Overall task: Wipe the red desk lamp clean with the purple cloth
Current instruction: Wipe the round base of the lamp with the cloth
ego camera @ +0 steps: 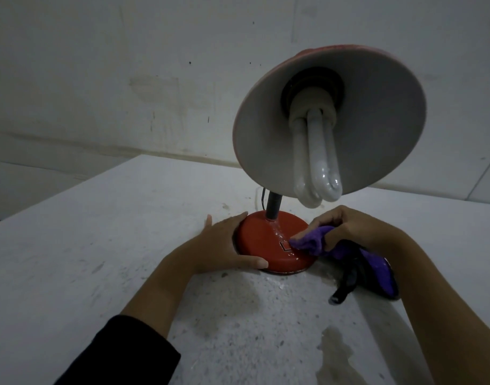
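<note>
Near the middle of the pale tabletop [105,245] stands the red desk lamp [274,245], its round base flat on the surface and a dark stem rising from the base's far side. Its wide shade [377,129] tilts toward the camera, showing a grey inside and a white folded-tube bulb [318,162] that hangs down over the base. The purple cloth [310,240] is pressed on the right part of the base top, beside a small square mark, with its loose end trailing to the tabletop at the right. The right hand [349,226] is curled closed around the bunched cloth. The left hand [221,245] is spread open against the base's left edge, thumb along the near rim and fingers toward the far side. A black sleeve [121,354] covers the left forearm. A damp patch [335,354] darkens the tabletop near the right forearm.
</note>
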